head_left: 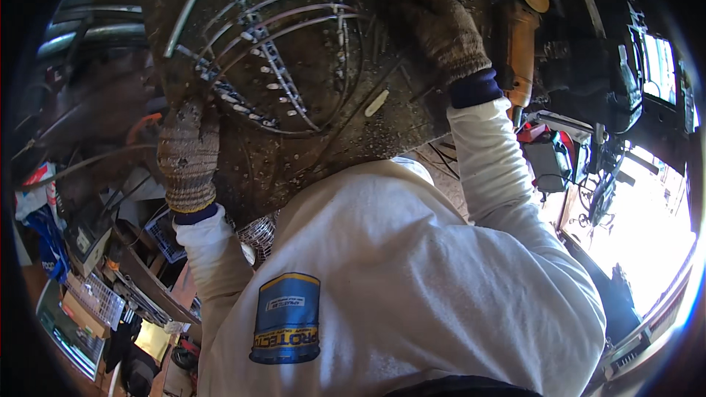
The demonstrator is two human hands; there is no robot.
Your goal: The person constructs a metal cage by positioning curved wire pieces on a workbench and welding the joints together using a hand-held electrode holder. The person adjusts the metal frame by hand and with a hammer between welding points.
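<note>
Both my hands wear brown knitted work gloves. My left hand rests at the left side of a dark, dirty work table, its fingertips next to the lower left corner of a curved metal rod frame. That frame lies on the table, made of bent rods joined to strips with small bright tabs along them. My right hand is at the far right of the frame, over the table. Its fingers bend into shadow, and whether they grip anything is hidden. The left fingers are also too dark to read.
An orange angle grinder with a tan disc lies to the right of my right hand. A short pale strip and scattered grit lie on the table. Crates and boxes crowd the lower left. A red-and-black machine stands at the right.
</note>
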